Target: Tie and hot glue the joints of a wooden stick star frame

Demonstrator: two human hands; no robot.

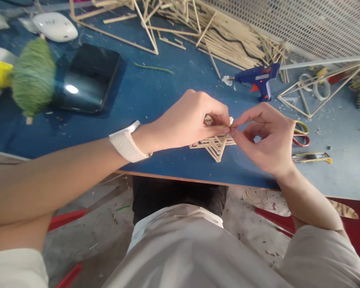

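My left hand (195, 118), with a pale watch band at its wrist, is closed in a pinch above a small star-shaped frame of thin wooden sticks (218, 149). A short bit of green string (223, 127) shows at the left thumb tip. Thumb and forefinger of my right hand (265, 136) pinch at the same spot, meeting the left fingertips at the string's end. The fingers cover the upper part of the stick frame, which lies on the blue table (180, 86) near its front edge.
A blue glue gun (259, 78) lies beyond my right hand. Scissors (301, 134) and a utility knife (312, 157) are to the right. Leftward are a green yarn spool (34, 78), a dark glossy device (90, 78) and a white mouse (55, 27). Wooden sticks (234, 38) fill the back.
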